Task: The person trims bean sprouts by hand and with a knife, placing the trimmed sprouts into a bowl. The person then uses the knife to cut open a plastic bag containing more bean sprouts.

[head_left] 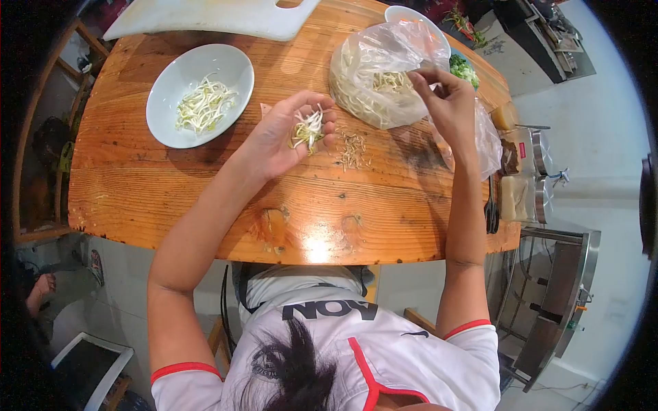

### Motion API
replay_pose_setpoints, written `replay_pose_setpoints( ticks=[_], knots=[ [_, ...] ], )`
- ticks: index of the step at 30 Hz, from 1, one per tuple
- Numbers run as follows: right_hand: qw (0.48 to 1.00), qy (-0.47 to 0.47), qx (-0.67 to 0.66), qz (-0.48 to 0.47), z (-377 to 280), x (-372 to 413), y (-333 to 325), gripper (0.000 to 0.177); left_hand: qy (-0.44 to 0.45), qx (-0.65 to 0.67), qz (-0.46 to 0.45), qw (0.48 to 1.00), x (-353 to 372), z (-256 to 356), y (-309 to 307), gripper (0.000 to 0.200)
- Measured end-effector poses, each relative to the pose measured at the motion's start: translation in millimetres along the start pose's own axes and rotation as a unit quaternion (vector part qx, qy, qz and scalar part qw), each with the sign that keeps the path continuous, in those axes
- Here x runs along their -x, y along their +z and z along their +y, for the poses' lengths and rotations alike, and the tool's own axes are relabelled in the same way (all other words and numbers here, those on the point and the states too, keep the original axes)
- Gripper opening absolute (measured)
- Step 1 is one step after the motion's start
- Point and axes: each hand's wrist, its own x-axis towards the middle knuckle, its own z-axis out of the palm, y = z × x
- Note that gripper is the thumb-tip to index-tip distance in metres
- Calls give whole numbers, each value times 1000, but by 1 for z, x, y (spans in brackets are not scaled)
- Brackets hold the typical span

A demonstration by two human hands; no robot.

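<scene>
My left hand (281, 133) is turned palm up over the table, its fingers curled around a small bunch of bean sprouts (308, 130). My right hand (449, 103) is raised at the right edge of a clear plastic bag (353, 89) full of sprouts, thumb and fingertips pinched together. What those fingertips hold, if anything, is too small to make out. To the left of my left hand stands a white bowl (161, 113) with a heap of sprouts (205, 103) in it. Between my hands, a little pile of brownish root ends (352, 150) lies on the wood.
A white cutting board (212, 17) lies at the back left of the wooden table (171, 198). Behind the bag are another white bowl (404, 14) and chopped greens (463, 70). Lidded jars (517, 198) line the right edge. Someone else's hand (45, 283) shows at lower left.
</scene>
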Motion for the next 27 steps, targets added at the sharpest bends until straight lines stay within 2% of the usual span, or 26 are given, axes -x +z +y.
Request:
replay_pose_setpoints(
  ticks=[2, 5, 8, 11, 17, 22, 27],
  knots=[
    [992, 42, -118, -9, -13, 8, -5, 19, 4, -28, 5, 1000, 1, -3, 3, 18],
    [981, 50, -184, -37, -4, 13, -4, 20, 1, -60, 10, 998, 4, -9, 8, 17],
    [978, 85, -186, -44, 3, 15, 0, 18, -2, -84, 25, 996, 7, -11, 13, 17],
    [980, 77, -178, -34, 2, 16, 5, 16, -1, -98, 20, 995, 5, -12, 9, 18],
    [924, 128, -342, -116, -11, 25, 4, 13, 16, -143, 6, 990, 5, -14, 11, 22],
    [922, 130, -324, -168, -29, 43, 21, 11, -4, -140, -28, 990, 7, -14, 16, 24],
    [908, 135, -343, -200, -33, 48, 29, 11, -5, -100, -22, 995, 6, -16, 14, 25]
  ],
)
